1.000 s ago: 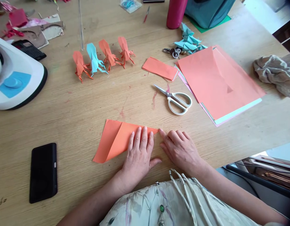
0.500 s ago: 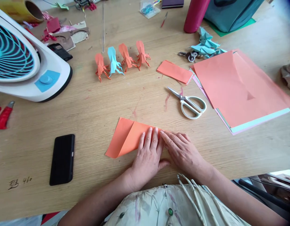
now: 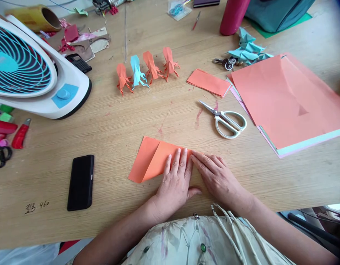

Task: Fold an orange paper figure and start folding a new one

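A folded orange paper (image 3: 150, 159) lies flat on the wooden table (image 3: 103, 132) in front of me. My left hand (image 3: 176, 179) presses flat on its right part, fingers stretched out together. My right hand (image 3: 216, 176) lies beside it, fingers extended, with the forefinger tip touching the paper's right corner. Neither hand grips anything.
White-handled scissors (image 3: 226, 119) lie behind my hands, with a stack of orange sheets (image 3: 288, 99) to their right and a small folded orange piece (image 3: 208, 82). Several origami figures (image 3: 147, 70) stand in a row. A black phone (image 3: 81, 182) lies left; a white fan (image 3: 29, 73) stands far left.
The view has swung left, bringing the fan and the tools at the left edge into sight. My hands have drawn closer together on the paper's right end.
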Motion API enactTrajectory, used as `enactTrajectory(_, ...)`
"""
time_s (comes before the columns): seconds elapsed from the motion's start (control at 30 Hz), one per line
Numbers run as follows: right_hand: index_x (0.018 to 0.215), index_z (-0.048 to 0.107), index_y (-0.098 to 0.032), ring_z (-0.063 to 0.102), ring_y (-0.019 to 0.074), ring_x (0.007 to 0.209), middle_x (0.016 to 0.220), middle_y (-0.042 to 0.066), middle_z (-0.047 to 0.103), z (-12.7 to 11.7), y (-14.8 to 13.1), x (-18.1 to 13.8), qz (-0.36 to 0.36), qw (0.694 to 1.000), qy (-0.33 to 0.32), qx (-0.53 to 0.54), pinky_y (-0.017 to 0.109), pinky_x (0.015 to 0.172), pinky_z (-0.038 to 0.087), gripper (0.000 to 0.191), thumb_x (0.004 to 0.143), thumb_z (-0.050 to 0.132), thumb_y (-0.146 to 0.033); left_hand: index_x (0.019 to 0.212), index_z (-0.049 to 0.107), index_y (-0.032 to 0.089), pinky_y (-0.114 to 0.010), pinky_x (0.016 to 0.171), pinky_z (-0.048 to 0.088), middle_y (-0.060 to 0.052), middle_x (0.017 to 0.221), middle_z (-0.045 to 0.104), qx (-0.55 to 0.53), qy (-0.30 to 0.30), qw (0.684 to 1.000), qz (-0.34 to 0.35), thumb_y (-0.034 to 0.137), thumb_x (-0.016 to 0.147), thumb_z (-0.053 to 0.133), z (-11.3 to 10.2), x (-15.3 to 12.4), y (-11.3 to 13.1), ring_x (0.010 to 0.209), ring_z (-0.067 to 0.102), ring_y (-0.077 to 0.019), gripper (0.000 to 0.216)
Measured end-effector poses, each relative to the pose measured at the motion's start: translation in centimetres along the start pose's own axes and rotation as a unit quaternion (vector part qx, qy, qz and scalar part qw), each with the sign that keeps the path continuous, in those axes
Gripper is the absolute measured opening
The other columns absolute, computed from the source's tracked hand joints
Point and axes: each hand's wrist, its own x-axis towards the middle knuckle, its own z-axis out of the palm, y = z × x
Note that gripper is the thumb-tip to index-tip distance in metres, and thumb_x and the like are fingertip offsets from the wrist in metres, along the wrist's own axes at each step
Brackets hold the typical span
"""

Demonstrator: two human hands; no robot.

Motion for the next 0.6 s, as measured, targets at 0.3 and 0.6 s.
enactTrajectory(0.3, 0.134, 0.056, 0.001, 0.055, 0.0304, 0.11, 0.146, 0.022, 0.052, -0.21, -0.17, 0.38, 0.003, 1.0, -0.013, -0.023, 0.042, 0.085, 0.049, 0.041, 0.097, 0.044, -0.012, 0.153, 0.032, 0.002, -0.054, 0.12, 0.023, -0.023, 0.161, 0.026, 0.008, -0.001, 1.0, 0.004, 0.077, 0.085, 0.043, 0.17, -0.18, 0.02, 0.15, 0.022, -0.0391, 0.101)
enactTrajectory(0.6, 0.129, 0.061, -0.002, 0.057, 0.0307, 0.105, 0.146, 0.023, 0.051, -0.07, 0.01, 0.11, -0.015, 0.999, -0.008, -0.037, 0.043, 0.082, 0.047, 0.037, 0.097, 0.045, -0.014, 0.154, 0.028, 0.001, -0.054, 0.12, 0.021, -0.023, 0.162, 0.023, 0.004, 0.001, 1.0, 0.015, 0.077, 0.085, 0.042, 0.29, -0.45, -0.19, 0.151, 0.019, -0.04, 0.103)
